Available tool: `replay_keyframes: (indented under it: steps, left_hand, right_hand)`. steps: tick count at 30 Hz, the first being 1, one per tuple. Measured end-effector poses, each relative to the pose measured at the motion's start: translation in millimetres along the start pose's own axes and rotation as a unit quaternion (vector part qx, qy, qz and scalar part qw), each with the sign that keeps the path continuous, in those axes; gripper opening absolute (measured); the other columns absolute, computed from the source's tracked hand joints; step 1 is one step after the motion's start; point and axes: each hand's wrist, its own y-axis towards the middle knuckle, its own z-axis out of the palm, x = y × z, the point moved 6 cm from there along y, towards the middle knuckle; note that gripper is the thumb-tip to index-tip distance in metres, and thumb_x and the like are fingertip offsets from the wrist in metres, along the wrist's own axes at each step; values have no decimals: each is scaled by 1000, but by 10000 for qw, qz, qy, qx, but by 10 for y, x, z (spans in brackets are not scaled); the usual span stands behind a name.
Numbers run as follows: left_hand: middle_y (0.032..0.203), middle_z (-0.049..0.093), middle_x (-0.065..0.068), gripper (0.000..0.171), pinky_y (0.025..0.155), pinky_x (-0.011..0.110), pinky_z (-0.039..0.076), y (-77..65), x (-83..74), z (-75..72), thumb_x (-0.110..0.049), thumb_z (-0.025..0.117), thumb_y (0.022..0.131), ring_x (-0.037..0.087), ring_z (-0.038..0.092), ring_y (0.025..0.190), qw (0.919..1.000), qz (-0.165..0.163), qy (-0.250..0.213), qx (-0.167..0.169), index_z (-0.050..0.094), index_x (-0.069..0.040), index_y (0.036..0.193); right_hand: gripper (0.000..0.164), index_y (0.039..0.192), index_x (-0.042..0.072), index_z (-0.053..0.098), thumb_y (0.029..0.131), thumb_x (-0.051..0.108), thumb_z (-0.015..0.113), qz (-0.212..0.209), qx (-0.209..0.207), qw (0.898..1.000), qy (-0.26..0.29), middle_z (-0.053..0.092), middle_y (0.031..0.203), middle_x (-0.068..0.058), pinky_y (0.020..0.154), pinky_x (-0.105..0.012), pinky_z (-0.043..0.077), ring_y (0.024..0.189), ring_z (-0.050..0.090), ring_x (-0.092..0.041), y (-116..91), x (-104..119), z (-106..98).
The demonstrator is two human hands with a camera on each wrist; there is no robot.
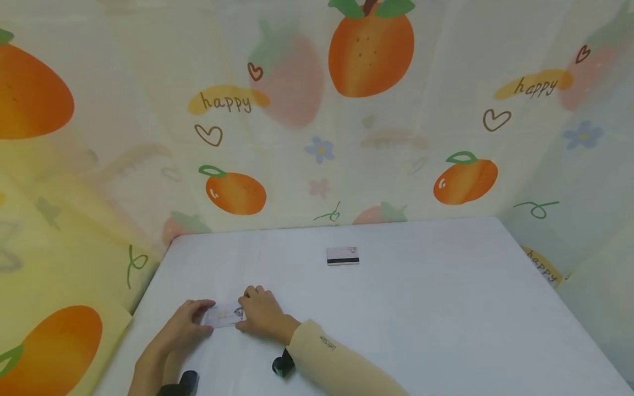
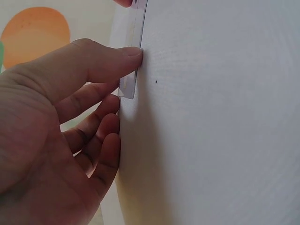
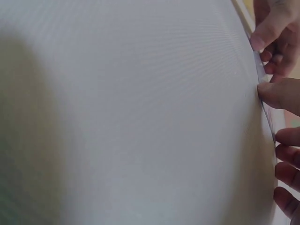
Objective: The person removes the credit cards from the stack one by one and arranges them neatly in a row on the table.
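A pale plastic card (image 1: pixel 221 316) with a small dark print near its right end lies on the white table, left of its middle. My left hand (image 1: pixel 190 322) pinches the card's left end, thumb on the near long edge and index finger on the far one. From the other end, my right hand (image 1: pixel 262 312) grips it the same way, covering part of that end. Close up in the left wrist view, the thumb of the left hand (image 2: pixel 61 108) presses the card's edge (image 2: pixel 127 89) low at the tabletop. Fingertips of the right hand (image 3: pixel 286 136) show at the right wrist view's edge.
Farther back on the white table (image 1: pixel 421 308) lies a whitish card with a black stripe (image 1: pixel 343 256). A fruit-patterned curtain (image 1: pixel 386 121) hangs behind the table and along its sides. Each wrist carries a dark device (image 1: pixel 284 364), and the right arm wears a cream sleeve (image 1: pixel 337 357).
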Motion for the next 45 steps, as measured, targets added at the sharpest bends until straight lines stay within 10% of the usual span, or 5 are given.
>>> replay_keyframes:
  steps: [19,27,45]
  left_hand:
    - [123,47,23,70,92,54,44,-5,-28,20,-10,79,69,36,50,110,9998,-207,-28,-52,52,0,133]
    - [124,50,20,53,87,46,46,8,-112,-1,-21,71,86,32,54,107,9978,8,-297,-598,54,-4,133]
    - [119,52,14,43,85,41,47,438,-937,351,-20,71,87,27,52,105,9924,472,-735,-861,60,-8,126]
  right_hand:
    - [52,135,19,57,88,39,69,-210,178,9889,1462,59,123,3,93,-19,44,107,53,-8,-47,-325,-85]
    - [50,134,15,58,89,34,69,-389,229,9888,1424,59,122,-2,97,-23,46,110,55,-12,-227,-658,-201]
    - [42,127,11,63,89,31,68,-33,72,9872,1594,59,122,-7,98,-39,47,112,56,-21,-577,-1549,-485]
